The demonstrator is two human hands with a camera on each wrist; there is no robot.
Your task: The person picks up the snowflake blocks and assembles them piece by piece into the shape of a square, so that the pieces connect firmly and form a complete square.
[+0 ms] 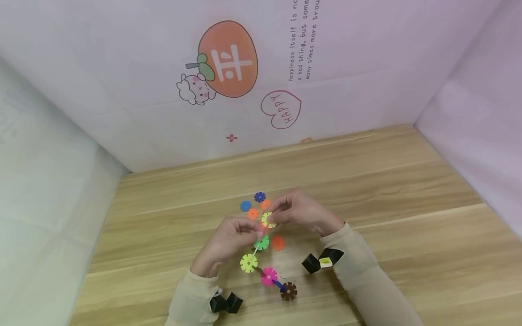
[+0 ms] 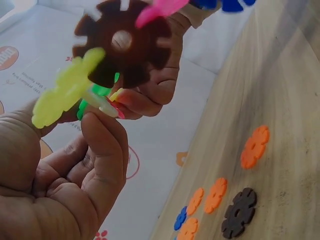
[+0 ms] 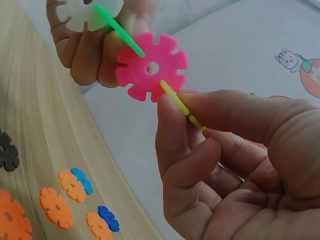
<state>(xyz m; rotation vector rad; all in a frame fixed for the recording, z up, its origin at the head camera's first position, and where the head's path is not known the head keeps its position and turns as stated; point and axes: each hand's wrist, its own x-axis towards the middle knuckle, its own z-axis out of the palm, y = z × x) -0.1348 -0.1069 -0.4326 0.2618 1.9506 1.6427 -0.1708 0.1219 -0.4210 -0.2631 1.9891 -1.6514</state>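
Both hands hold a zigzag chain of notched plastic discs in the air over the table. My left hand [image 1: 228,240] pinches it around the green disc [image 1: 262,243], beside a white disc [image 3: 82,17]. A yellow disc [image 3: 175,97] is pinched between thumb and index finger of my right hand [image 1: 303,210]. Its edge sits at a notch of the pink disc [image 3: 132,75], which the green disc also meets. Toward me hangs the rest of the chain: another yellow disc [image 1: 248,268], another pink disc [image 1: 267,281], a blue disc [image 1: 278,284] and a brown disc [image 1: 288,297].
Loose discs lie on the wooden table [image 1: 163,217] beyond and under the hands: several orange discs [image 3: 56,207], two blue discs [image 1: 259,197] and a dark disc [image 2: 240,212]. Printed white cloth [image 1: 142,90] stands behind the table and along both sides.
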